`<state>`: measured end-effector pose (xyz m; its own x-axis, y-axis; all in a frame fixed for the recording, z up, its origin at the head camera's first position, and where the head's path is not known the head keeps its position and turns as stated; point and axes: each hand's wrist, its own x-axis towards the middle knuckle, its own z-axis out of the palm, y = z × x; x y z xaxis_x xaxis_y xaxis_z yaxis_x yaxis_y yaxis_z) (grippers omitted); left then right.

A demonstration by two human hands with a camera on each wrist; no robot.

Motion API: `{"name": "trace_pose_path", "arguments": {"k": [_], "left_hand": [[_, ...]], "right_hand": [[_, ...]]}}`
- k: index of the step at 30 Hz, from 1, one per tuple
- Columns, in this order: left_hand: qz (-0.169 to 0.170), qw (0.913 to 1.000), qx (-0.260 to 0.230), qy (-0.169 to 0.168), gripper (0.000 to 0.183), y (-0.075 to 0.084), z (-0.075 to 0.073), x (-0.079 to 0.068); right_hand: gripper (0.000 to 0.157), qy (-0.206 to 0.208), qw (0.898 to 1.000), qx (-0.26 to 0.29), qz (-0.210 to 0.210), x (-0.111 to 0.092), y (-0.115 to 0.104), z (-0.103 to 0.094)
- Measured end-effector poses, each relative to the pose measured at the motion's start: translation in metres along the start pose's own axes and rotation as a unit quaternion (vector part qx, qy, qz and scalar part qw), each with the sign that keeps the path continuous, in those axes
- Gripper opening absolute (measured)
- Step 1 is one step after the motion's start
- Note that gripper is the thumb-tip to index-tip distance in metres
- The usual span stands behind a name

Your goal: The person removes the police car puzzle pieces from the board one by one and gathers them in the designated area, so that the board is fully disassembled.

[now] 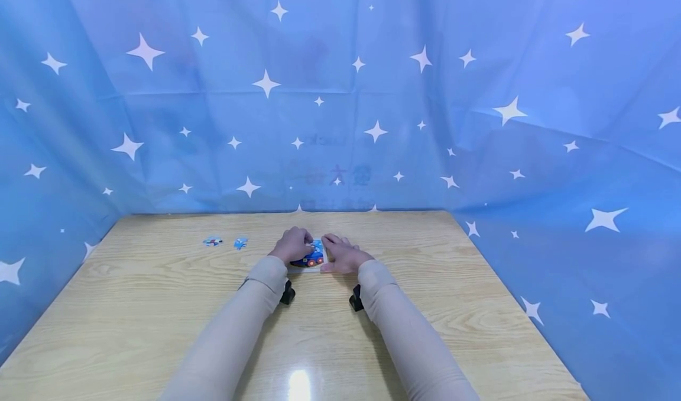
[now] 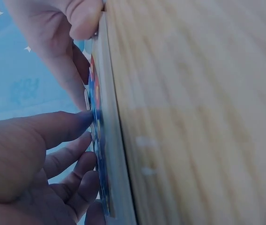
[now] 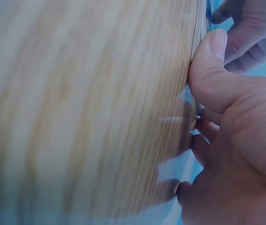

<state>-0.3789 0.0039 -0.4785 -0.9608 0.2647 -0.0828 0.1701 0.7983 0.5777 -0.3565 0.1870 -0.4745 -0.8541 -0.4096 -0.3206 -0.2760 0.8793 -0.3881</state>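
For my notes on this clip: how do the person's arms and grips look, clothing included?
Plain, pale greyish-beige long sleeves, the left sleeve and right sleeve, end in cuffs at the wrists. Small black devices show there, a left device and a right device. The left grip and right grip are ungloved. No cables or markings are visible.

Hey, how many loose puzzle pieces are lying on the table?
2 that I can make out, both left of the left hand: the outer piece and the inner piece. That hand and the right hand may hide others.
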Motion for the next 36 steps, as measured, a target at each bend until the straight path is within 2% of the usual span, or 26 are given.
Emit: {"name": "trace_pose_path", "arguments": {"k": [5,8,11,14,20,28,36], "left_hand": [[0.011,0.9994,0.032,-0.004,0.029,-0.001,0.001,0.002],[0.017,0.9992,0.035,-0.006,0.028,-0.002,0.0,0.002],[0.021,0.9996,0.018,-0.008,0.027,-0.004,-0.001,0.002],[0.032,0.9992,-0.021,-0.007,0.024,-0.007,-0.004,0.002],[0.063,0.9948,-0.08,0.007,0.022,-0.013,-0.01,0.005],[0.075,0.9913,-0.108,-0.005,0.031,-0.02,-0.01,0.007],[0.083,0.9913,-0.099,-0.025,0.034,-0.021,-0.01,0.006]], "right_hand": [[0.085,-0.004,1.0,-0.015,0.008,0.003,0.001,0.002],[0.085,-0.001,1.0,-0.019,0.008,0.003,0.0,0.003],[0.086,0.0,1.0,-0.02,0.006,0.002,-0.002,0.002],[0.086,-0.001,1.0,-0.019,0.002,0.001,-0.002,0.001],[0.085,-0.002,1.0,-0.004,-0.001,0.0,-0.002,-0.001],[0.087,-0.007,1.0,0.009,0.02,0.008,0.004,0.003],[0.086,-0.015,1.0,-0.013,0.019,0.005,0.002,0.001]]}}
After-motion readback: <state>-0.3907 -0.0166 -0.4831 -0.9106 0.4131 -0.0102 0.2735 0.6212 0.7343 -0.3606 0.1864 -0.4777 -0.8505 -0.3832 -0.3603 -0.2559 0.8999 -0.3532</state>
